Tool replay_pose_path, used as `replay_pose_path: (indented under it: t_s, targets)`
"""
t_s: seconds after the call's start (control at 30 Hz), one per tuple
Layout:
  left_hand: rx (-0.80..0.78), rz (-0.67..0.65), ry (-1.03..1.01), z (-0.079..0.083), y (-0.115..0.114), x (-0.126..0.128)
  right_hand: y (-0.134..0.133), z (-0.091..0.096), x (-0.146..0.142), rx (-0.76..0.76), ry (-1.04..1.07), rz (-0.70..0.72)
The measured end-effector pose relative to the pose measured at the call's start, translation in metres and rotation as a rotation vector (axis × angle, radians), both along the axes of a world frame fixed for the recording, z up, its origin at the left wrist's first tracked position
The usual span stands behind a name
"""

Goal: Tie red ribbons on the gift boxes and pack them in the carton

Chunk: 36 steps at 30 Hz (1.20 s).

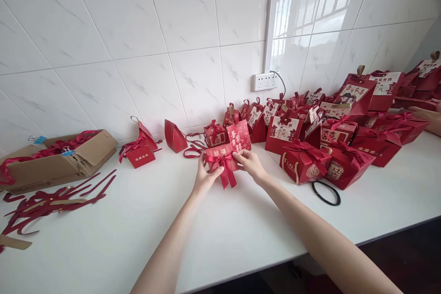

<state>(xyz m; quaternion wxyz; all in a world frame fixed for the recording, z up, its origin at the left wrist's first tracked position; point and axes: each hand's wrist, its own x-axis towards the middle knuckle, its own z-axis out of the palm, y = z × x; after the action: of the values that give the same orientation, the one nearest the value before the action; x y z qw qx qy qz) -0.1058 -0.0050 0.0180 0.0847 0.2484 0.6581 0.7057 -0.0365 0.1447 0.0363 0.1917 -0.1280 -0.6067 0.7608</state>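
Note:
Between my two hands, over the white table, is a red gift box (220, 152) tied with a red ribbon bow (222, 161) whose tails hang down its front. My left hand (204, 175) grips the box's left side, thumb at the bow. On the right side, my right hand (251, 164) has its fingers closed at the box's edge, by a pink-red printed card (239, 137) that stands up there. Whether the card is attached to the box I cannot tell. Loose red straps (193, 150) lie just behind my left hand.
Many finished-looking red gift boxes (305, 163) crowd the right side. A black ring (326, 194) lies before them. At left are a cardboard box (44, 172) of ribbon, loose straps (58, 202) and two small red boxes. Another person's hand (425, 115) shows far right.

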Motion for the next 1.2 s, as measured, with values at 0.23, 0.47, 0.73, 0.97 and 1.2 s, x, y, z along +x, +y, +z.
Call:
replay_pose_path:
  t_s: [0.23,0.47,0.73,0.97,1.2]
  targets:
    - [-0.008,-0.211,0.026,0.000,-0.002,-0.005,-0.002,-0.001,0.001,0.018,0.040,0.027]
    - [-0.029,-0.156,-0.018,0.003,-0.004,-0.001,-0.001,0.004,0.006,0.146,0.017,0.102]
    - [0.013,-0.112,-0.057,0.003,0.002,0.006,-0.002,-0.017,-0.005,0.452,0.142,0.013]
    - [0.148,-0.142,-0.062,-0.004,0.005,0.009,0.001,-0.014,-0.001,0.411,0.077,0.032]
    - [0.113,-0.124,0.023,0.001,0.001,0.017,-0.004,-0.006,0.007,0.422,-0.046,-0.033]
